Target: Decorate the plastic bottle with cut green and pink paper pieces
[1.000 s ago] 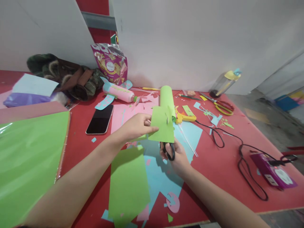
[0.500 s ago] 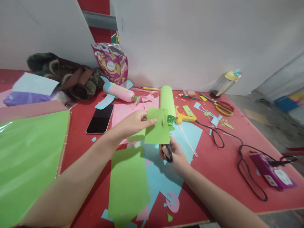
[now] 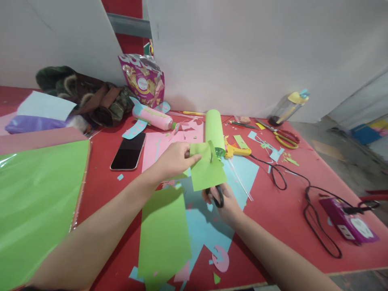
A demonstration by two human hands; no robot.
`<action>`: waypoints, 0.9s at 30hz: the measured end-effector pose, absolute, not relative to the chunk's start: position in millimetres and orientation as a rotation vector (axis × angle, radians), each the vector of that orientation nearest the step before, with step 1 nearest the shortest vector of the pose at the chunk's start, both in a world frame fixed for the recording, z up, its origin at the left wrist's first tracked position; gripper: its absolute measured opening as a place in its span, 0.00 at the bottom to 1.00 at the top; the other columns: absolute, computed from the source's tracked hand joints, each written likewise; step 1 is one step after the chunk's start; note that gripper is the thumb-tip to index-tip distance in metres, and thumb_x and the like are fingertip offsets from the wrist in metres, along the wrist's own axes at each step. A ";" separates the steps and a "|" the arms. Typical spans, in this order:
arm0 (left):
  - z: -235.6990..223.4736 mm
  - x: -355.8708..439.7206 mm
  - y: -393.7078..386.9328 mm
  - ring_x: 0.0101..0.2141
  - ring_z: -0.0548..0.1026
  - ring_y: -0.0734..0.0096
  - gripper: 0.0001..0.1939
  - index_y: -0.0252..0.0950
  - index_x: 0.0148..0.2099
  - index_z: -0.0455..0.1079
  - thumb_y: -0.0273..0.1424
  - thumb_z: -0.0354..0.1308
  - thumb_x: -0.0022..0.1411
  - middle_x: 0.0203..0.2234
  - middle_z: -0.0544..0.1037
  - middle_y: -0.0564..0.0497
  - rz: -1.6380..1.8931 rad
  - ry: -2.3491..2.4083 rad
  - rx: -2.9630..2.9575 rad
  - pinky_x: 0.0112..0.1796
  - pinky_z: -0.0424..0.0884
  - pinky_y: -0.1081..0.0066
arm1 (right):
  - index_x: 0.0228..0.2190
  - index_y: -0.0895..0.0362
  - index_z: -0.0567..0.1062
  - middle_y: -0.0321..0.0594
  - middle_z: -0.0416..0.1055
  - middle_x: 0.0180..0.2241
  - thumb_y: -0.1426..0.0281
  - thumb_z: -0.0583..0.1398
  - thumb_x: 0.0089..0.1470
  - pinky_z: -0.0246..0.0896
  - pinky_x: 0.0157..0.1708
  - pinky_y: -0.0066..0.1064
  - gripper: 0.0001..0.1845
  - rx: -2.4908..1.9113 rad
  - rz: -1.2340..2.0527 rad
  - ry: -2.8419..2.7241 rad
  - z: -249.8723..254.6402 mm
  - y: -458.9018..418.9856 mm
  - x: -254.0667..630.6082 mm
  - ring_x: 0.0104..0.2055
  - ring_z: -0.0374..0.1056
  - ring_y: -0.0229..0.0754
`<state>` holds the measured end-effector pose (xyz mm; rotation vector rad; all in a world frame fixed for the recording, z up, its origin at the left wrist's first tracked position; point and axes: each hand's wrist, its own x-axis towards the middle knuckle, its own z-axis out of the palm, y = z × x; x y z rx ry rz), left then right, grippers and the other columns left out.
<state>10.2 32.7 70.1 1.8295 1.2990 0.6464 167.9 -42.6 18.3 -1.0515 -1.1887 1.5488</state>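
My left hand (image 3: 179, 159) pinches a small green paper sheet (image 3: 206, 171) by its left side, held above the table. Black-handled scissors (image 3: 220, 197) are gripped in my right hand (image 3: 226, 202) below the sheet. Their blades pass behind the paper, and a bit of blade shows at a cut near its top. Just beyond lies a bottle wrapped in green paper (image 3: 214, 127), its clear green neck pointing at me. Under my hands rest a larger green sheet (image 3: 163, 238) and a light blue sheet (image 3: 201, 226).
A yellow glue gun (image 3: 239, 151) with a black cord lies right of the bottle, leading toward a purple power box (image 3: 348, 218). A phone (image 3: 129, 151), a pink paper-covered bottle plane (image 3: 153, 117) and a snack bag (image 3: 144, 81) are on the left. Red-and-yellow-handled scissors (image 3: 286, 138) lie at the right.
The green sheet has tilted and shifted slightly right and down. A strip at its top now curls away along the cut. My right hand with the scissors has turned slightly.
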 end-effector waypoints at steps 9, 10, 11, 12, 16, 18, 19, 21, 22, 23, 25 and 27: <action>71.5 11.9 31.5 0.19 0.65 0.75 0.11 0.33 0.27 0.65 0.37 0.51 0.52 0.18 0.68 0.54 0.641 1.293 1.876 0.20 0.58 0.76 | 0.25 0.54 0.59 0.28 0.58 0.14 0.52 0.57 0.42 0.43 0.18 0.26 0.19 -1.077 1.532 -1.150 15.0 -43.5 167.5 0.16 0.50 0.31; 71.3 11.8 31.5 0.20 0.65 0.75 0.11 0.33 0.27 0.65 0.37 0.51 0.52 0.18 0.68 0.54 0.643 1.298 1.880 0.20 0.58 0.76 | 0.26 0.54 0.59 0.28 0.59 0.14 0.53 0.57 0.42 0.43 0.18 0.26 0.19 -1.084 1.533 -1.149 15.2 -43.6 167.4 0.16 0.50 0.31; 71.1 11.7 31.5 0.20 0.64 0.75 0.12 0.32 0.27 0.65 0.37 0.51 0.52 0.18 0.68 0.53 0.645 1.302 1.883 0.20 0.58 0.76 | 0.26 0.54 0.59 0.28 0.59 0.14 0.53 0.57 0.42 0.43 0.18 0.26 0.19 -1.091 1.533 -1.147 15.6 -43.6 167.2 0.15 0.50 0.31; 71.0 11.7 31.4 0.19 0.64 0.76 0.12 0.32 0.27 0.65 0.37 0.51 0.52 0.18 0.68 0.53 0.646 1.306 1.886 0.20 0.58 0.76 | 0.25 0.55 0.60 0.28 0.59 0.14 0.53 0.57 0.42 0.43 0.18 0.26 0.19 -1.097 1.530 -1.146 16.2 -43.6 167.0 0.15 0.51 0.31; 71.7 12.1 31.2 0.18 0.62 0.77 0.13 0.32 0.27 0.64 0.38 0.51 0.52 0.17 0.66 0.54 0.631 1.331 1.886 0.20 0.56 0.76 | 0.23 0.55 0.60 0.28 0.58 0.15 0.54 0.58 0.41 0.42 0.17 0.26 0.18 -1.106 1.515 -1.143 20.0 -42.9 165.9 0.15 0.51 0.30; 72.2 12.4 31.3 0.18 0.61 0.77 0.13 0.32 0.27 0.64 0.39 0.50 0.52 0.17 0.65 0.55 0.619 1.334 1.877 0.20 0.56 0.76 | 0.21 0.55 0.61 0.28 0.57 0.15 0.55 0.58 0.41 0.42 0.16 0.26 0.17 -1.109 1.519 -1.153 22.0 -42.5 165.4 0.14 0.50 0.30; 72.3 12.5 31.4 0.17 0.60 0.78 0.13 0.33 0.27 0.63 0.39 0.50 0.52 0.16 0.64 0.55 0.617 1.333 1.874 0.19 0.55 0.76 | 0.20 0.55 0.61 0.29 0.57 0.14 0.56 0.58 0.42 0.41 0.16 0.26 0.16 -1.114 1.521 -1.160 22.8 -42.3 165.2 0.14 0.50 0.29; 72.5 12.7 31.4 0.17 0.58 0.79 0.13 0.33 0.25 0.61 0.38 0.50 0.52 0.15 0.61 0.57 0.621 1.336 1.874 0.18 0.53 0.76 | 0.18 0.55 0.61 0.29 0.57 0.14 0.58 0.58 0.42 0.41 0.15 0.26 0.15 -1.129 1.524 -1.172 23.6 -42.0 165.3 0.14 0.50 0.29; 72.4 12.7 31.5 0.16 0.57 0.79 0.12 0.34 0.24 0.60 0.38 0.50 0.52 0.15 0.60 0.57 0.626 1.338 1.877 0.18 0.52 0.77 | 0.17 0.55 0.61 0.29 0.57 0.13 0.59 0.58 0.42 0.40 0.15 0.26 0.15 -1.135 1.523 -1.173 23.6 -41.8 165.5 0.14 0.50 0.29; 72.4 12.7 31.5 0.16 0.56 0.80 0.12 0.34 0.23 0.59 0.38 0.50 0.52 0.15 0.59 0.57 0.630 1.342 1.881 0.17 0.51 0.77 | 0.16 0.55 0.60 0.29 0.56 0.13 0.60 0.57 0.42 0.40 0.15 0.25 0.15 -1.139 1.522 -1.169 23.4 -41.7 165.6 0.14 0.50 0.29; 72.4 12.6 31.4 0.16 0.55 0.80 0.13 0.35 0.22 0.56 0.37 0.51 0.52 0.14 0.57 0.58 0.640 1.356 1.889 0.17 0.50 0.77 | 0.16 0.55 0.60 0.28 0.56 0.12 0.61 0.57 0.41 0.40 0.15 0.25 0.14 -1.142 1.520 -1.161 22.6 -41.4 166.0 0.13 0.49 0.29; 72.7 12.4 31.2 0.15 0.54 0.80 0.14 0.36 0.21 0.54 0.37 0.51 0.51 0.14 0.55 0.59 0.652 1.362 1.892 0.17 0.49 0.76 | 0.15 0.55 0.59 0.28 0.55 0.12 0.62 0.57 0.41 0.40 0.15 0.25 0.14 -1.149 1.523 -1.161 22.0 -41.3 166.1 0.13 0.49 0.29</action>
